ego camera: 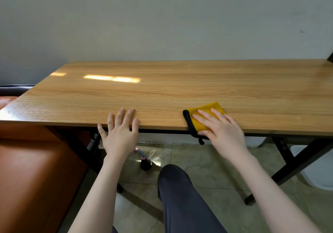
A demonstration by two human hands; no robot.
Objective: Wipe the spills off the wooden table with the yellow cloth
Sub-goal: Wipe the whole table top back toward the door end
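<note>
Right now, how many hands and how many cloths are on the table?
Hands: 2, the left hand with fingers flat on the near edge of the wooden table, the right hand pressing flat on the cloth
Cloths: 1, the yellow cloth with black trim, hanging a little over the edge
Total: 3

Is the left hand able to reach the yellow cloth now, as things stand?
Probably yes. The left hand rests open on the near edge of the wooden table; bare tabletop separates it from the yellow cloth, though the right hand lies flat over most of it.
</note>
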